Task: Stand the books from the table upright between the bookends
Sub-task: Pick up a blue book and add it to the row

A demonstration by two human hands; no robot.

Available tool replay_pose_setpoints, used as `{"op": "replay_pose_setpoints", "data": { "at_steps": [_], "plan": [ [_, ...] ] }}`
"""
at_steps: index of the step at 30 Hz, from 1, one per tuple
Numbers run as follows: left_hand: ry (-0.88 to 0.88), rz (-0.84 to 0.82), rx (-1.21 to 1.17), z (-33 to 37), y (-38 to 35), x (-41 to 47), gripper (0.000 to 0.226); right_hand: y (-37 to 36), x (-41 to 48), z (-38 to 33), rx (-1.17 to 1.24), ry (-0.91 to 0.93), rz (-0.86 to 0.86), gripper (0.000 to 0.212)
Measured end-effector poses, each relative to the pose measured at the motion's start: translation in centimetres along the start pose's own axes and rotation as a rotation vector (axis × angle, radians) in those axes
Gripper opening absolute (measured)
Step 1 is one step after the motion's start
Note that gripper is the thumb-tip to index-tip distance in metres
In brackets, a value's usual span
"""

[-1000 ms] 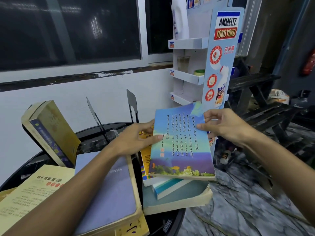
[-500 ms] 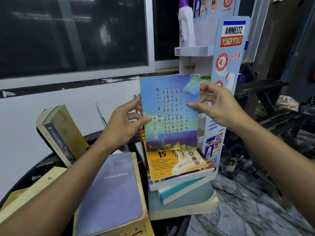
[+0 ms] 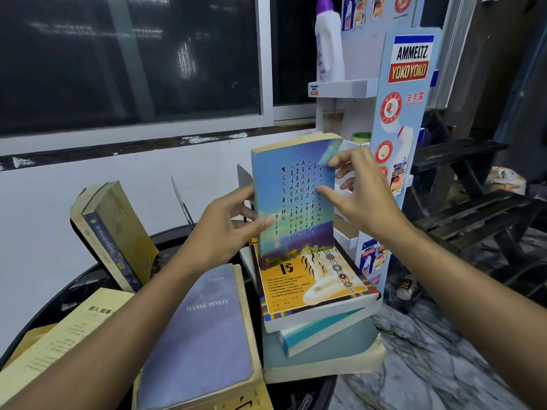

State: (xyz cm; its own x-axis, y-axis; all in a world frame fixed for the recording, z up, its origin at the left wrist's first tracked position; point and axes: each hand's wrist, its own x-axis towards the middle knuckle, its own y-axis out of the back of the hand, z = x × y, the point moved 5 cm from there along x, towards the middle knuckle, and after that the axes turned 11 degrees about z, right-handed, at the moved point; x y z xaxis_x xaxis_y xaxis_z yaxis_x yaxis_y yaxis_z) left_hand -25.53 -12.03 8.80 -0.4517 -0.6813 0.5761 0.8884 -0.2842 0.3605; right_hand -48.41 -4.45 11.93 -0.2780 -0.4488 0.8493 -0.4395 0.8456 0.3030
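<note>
A blue book with Chinese text [image 3: 291,199] is held upright above a stack of books [image 3: 313,294]. My left hand [image 3: 228,229] grips its left edge, thumb on the cover. My right hand [image 3: 361,190] pinches its right edge between thumb and fingers. Two dark metal bookends stand behind: one [image 3: 181,202] to the left, the other [image 3: 245,180] partly hidden by the book and my left hand. A thick yellow book [image 3: 115,232] leans against the left bookend. A purple "Hanyu Pinyin" book [image 3: 204,329] lies flat under my left forearm.
The books lie on a round black table [image 3: 88,279] against a white wall. A yellow booklet [image 3: 71,324] lies at the left. A cardboard display shelf [image 3: 396,119] with a white bottle [image 3: 328,39] stands right behind the stack. Dark benches stand at the right.
The blue book has been lifted off the stack and turned upright, then swung a little so its top edge shows. Both hands rose with it.
</note>
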Motion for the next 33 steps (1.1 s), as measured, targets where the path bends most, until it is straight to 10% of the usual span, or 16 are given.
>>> {"op": "replay_pose_setpoints", "data": {
  "at_steps": [13,33],
  "plan": [
    [0.035,-0.05,-0.098,1.1,-2.1,-1.7,0.074,-0.4,-1.0,-6.7,0.066,0.028,-0.203,0.079],
    [-0.07,0.079,0.037,1.3,-3.9,-2.4,0.083,1.4,0.7,-8.8,-0.277,0.01,-0.134,0.036]
  ]
}}
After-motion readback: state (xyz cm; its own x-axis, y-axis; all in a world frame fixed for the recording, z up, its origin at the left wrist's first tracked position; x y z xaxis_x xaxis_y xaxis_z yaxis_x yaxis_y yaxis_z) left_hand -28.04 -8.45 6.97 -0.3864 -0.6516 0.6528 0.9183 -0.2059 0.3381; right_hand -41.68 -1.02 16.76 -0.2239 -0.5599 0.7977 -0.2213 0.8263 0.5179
